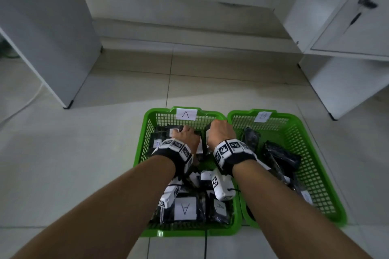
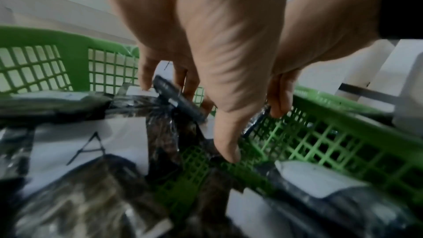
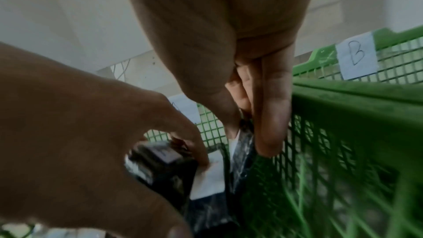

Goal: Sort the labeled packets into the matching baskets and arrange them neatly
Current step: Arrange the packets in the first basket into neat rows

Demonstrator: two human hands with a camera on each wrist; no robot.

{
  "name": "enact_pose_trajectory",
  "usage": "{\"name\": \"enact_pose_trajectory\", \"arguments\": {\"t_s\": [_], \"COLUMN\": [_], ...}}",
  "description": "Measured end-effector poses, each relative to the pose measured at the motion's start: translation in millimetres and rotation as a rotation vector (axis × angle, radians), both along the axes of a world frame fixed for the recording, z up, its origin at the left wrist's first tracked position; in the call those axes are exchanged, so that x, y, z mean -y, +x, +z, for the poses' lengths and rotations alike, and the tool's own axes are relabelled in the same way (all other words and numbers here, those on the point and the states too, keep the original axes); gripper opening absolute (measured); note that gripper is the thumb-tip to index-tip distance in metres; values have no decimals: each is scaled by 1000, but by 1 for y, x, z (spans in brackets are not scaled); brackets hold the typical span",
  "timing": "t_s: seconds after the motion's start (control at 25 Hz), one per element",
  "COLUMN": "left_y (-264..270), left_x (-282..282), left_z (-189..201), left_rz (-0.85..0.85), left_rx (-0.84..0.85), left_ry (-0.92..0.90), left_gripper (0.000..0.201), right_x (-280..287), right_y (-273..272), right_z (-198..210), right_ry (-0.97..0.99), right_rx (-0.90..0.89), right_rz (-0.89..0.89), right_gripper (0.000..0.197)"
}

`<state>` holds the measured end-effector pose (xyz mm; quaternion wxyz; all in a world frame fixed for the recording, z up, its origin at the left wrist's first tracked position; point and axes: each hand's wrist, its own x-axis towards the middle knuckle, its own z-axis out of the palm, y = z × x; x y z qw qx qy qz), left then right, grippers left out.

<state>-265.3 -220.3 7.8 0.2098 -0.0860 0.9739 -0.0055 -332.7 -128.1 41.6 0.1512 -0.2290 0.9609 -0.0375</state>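
Two green baskets stand side by side on the floor: basket A (image 1: 140, 149) on the left with its "A" card (image 1: 186, 114), basket B (image 1: 299, 132) on the right with its "B" card (image 1: 262, 116). Both hands reach into the far end of basket A. My left hand (image 1: 185, 132) grips a black labeled packet (image 3: 160, 166) lying among other A packets (image 1: 185, 208). My right hand (image 3: 249, 137) pinches another black packet (image 3: 240, 160) that stands on edge against the wall between the two baskets. Several black packets (image 1: 280, 157) lie loosely in basket B.
White cabinets stand on the left (image 1: 52, 38) and right (image 1: 347, 27) of the tiled floor (image 1: 84, 153). A dark cable (image 1: 205, 242) runs out from under basket A's near rim. Camera units hang under both wrists above the near packets.
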Motion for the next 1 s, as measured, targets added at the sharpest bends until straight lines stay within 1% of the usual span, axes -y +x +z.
{"name": "enact_pose_trajectory", "arguments": {"t_s": [0.12,0.32,0.4,0.48,0.56,0.6,0.64,0.72,0.8,0.88,1.0], "left_y": [2,6,5,4,4,4,3,1,-3,-7,-11], "left_x": [2,8,9,8,6,6,6,5,3,0,0], "left_z": [-2,-4,-5,-6,-10,-12,-13,-15,-16,-18,-18], "left_rz": [16,-5,4,-7,-11,-11,-14,-11,-13,-11,-8], "left_rx": [-43,-20,-4,-15,-39,-39,-29,8,43,79,114], "left_ry": [0,-6,-8,-10,-2,-1,-6,-13,-10,-8,-3], "left_gripper": [63,65,70,72,83,90,92,88,85,87,90], "right_x": [1,0,4,7,6,5,4,3,2,1,-1], "right_y": [0,-3,-4,-4,-5,-6,-9,-15,-22,-28,-34], "right_z": [-6,-2,-4,-8,-10,-9,-7,-6,-7,-6,-6], "right_ry": [58,105,130,169,184,168,129,19,-63,-92,-107], "right_rx": [-16,-86,-44,44,100,93,59,-25,-19,16,59], "right_rz": [59,136,143,137,132,122,116,105,64,28,30], "right_gripper": [22,28,31,30,26,23,18,6,14,20,21]}}
